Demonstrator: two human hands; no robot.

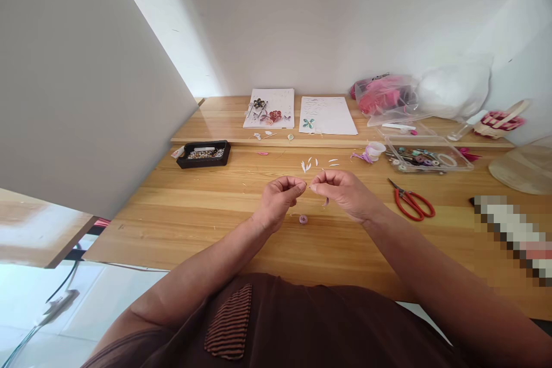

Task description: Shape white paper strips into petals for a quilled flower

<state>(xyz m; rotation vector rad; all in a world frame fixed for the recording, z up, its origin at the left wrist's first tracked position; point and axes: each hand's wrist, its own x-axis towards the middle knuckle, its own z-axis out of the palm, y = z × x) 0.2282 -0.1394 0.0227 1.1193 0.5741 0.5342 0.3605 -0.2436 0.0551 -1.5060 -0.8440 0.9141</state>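
Note:
Over the middle of the wooden table [241, 230], my two hands meet almost fingertip to fingertip. My left hand [276, 201] is closed in a pinch, and what sits in it is too small to make out. Facing it, my right hand [342, 192] also pinches something tiny and thin. A narrow purple strip [326, 201] hangs below the right fingers. Just under the hands lies a small purple spool [303, 219] with a fine strand beside it. Several white petal-shaped pieces [306, 166] are scattered right beyond my fingertips.
Red-handled pliers [409, 198] lie to the right. Behind them are a clear plastic box [457, 161] of small parts and a white spool with purple ribbon [374, 152]. A black tray [183, 160] of beads stands left. Paper sheets [332, 112] with flower pieces lie on the raised back ledge.

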